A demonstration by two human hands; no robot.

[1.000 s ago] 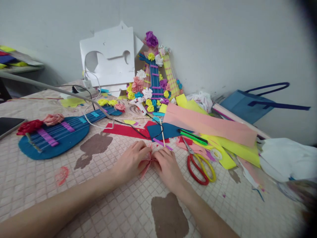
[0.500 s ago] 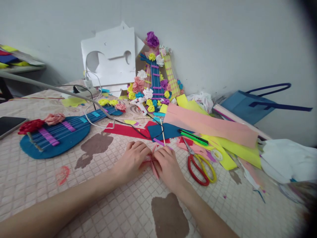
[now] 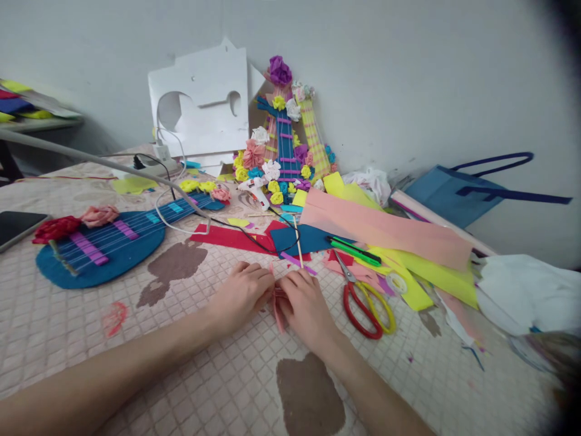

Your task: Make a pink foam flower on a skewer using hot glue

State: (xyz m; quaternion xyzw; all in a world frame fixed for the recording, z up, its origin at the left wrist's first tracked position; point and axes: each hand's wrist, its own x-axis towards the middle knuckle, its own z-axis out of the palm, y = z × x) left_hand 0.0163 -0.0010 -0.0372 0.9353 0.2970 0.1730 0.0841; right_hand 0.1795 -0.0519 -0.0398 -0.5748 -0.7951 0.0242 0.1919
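A creased, salmon-pink strip of thin, paper-like material [image 3: 279, 316] is bunched between the fingers of both hands, its loose end hanging toward the wearer. The fingers of the right hand [image 3: 306, 303] are bent over and pinch it; those of the left hand [image 3: 245, 295] curl up against its other side, but whether they grip it I cannot tell (their tips are tucked out of sight).

Just beyond the right fingers lies a slim, pale wooden stick [image 3: 298, 239], its near end close to the knuckles. To the right of those fingers, scissors with one red and one yellow handle [image 3: 376, 324] rest on the worktop with its beige, diamond-patterned cover [image 3: 204, 378]; past them lies a bright green and black plastic cutter [image 3: 354, 251].

Farther out from the fingers are a flat red strip [image 3: 229, 238], a wide peach-coloured sheet [image 3: 385, 227] and a white glue gun [image 3: 256, 194]. Well to the left of the left fingers lies a blue, guitar-shaped cutout [image 3: 131, 260], strung with pale lines and trimmed with red, pink and yellow rosettes.
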